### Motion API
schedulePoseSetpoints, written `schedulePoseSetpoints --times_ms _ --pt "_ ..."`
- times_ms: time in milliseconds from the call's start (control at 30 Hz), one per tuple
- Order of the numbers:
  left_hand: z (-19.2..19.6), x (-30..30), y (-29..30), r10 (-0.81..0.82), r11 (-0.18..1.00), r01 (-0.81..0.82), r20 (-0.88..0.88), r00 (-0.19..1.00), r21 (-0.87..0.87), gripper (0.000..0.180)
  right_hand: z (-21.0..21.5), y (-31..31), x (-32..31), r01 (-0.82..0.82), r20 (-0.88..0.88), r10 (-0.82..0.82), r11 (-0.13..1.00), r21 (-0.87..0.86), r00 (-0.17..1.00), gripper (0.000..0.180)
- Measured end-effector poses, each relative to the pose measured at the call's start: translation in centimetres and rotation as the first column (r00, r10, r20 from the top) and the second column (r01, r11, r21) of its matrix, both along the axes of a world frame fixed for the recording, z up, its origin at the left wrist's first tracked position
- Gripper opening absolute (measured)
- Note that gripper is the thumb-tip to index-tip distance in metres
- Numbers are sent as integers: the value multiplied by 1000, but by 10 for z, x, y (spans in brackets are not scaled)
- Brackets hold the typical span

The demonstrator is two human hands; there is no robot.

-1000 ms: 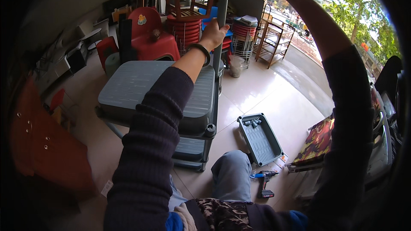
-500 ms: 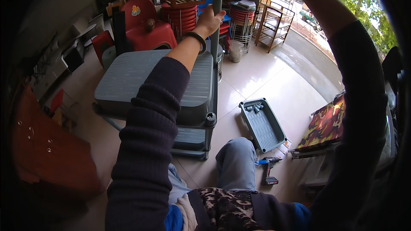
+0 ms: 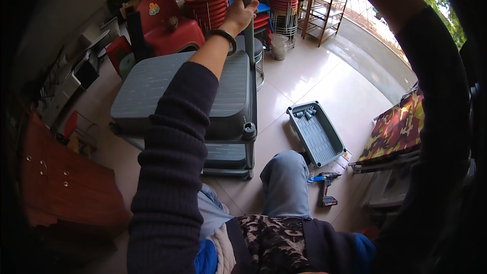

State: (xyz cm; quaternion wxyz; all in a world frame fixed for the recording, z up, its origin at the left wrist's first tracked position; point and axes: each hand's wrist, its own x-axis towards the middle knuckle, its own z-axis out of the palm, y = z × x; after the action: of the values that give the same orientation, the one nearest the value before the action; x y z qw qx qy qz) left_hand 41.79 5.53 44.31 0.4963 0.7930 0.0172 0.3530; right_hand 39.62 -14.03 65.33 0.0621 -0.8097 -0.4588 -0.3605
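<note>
My left hand [image 3: 240, 16] is wrapped round an upright grey pole [image 3: 249, 40], which stands at the far right corner of a grey plastic shelf rack [image 3: 147, 83]. The rack has ridged tiers stacked one above another, and an open socket [image 3: 248, 128] shows at its near right corner. My right arm [image 3: 431, 66] is raised along the right side and runs past the upper edge; its hand is out of the picture. The pole's top is cut off too.
On the floor lie a grey tray [image 3: 322, 139] with several short grey tube pieces [image 3: 305, 114] and a cordless drill [image 3: 326, 193]. Red chairs [image 3: 162, 25], stacked stools [image 3: 283, 12] and a wooden shelf [image 3: 324, 20] stand behind. A brown cabinet [image 3: 71, 172] is at left, camouflage fabric [image 3: 395, 127] at right.
The view has shifted slightly, so the rack, pole and my left hand sit a little higher and further left. My left hand keeps its grip on the pole.
</note>
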Motion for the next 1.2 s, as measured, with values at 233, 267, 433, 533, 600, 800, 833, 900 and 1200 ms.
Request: schedulePoseSetpoints --times_ms 233,267,433,533,600,800,833,900,1200 --pt "-3 7 2 19 1000 -17 77 997 -23 32 29 13 35 -424 270 369 887 182 889 31" --pt "-3 6 4 9 1000 -8 80 997 -18 32 28 11 33 -378 168 341 873 309 925 32" --pt "0 -3 -1 8 998 -9 14 1000 59 31 0 6 -7 -5 -109 -1 998 -56 994 30" --pt "-2 -4 -1 40 999 -40 11 999 -2 31 7 -1 -23 122 7 -122 989 -79 992 32" --pt "1 -3 -2 29 1000 -29 3 1000 -9 31 5 -8 -17 19 -68 -10 990 140 998 33" --pt "-4 9 -8 19 1000 -17 73 997 -23 31 5 0 1 -100 -146 117 988 119 982 43" --pt "-1 13 -11 22 999 -19 94 995 -37 32 16 -3 9 -6 -111 11 999 43 994 43" --pt "-9 -8 14 86 996 -86 10 996 -12 33 2 5 -13 96 -113 -103 993 -70 988 42" --pt "-11 8 -4 57 998 -57 9 998 1 30 -7 11 -17 204 -44 -206 978 -51 978 35"
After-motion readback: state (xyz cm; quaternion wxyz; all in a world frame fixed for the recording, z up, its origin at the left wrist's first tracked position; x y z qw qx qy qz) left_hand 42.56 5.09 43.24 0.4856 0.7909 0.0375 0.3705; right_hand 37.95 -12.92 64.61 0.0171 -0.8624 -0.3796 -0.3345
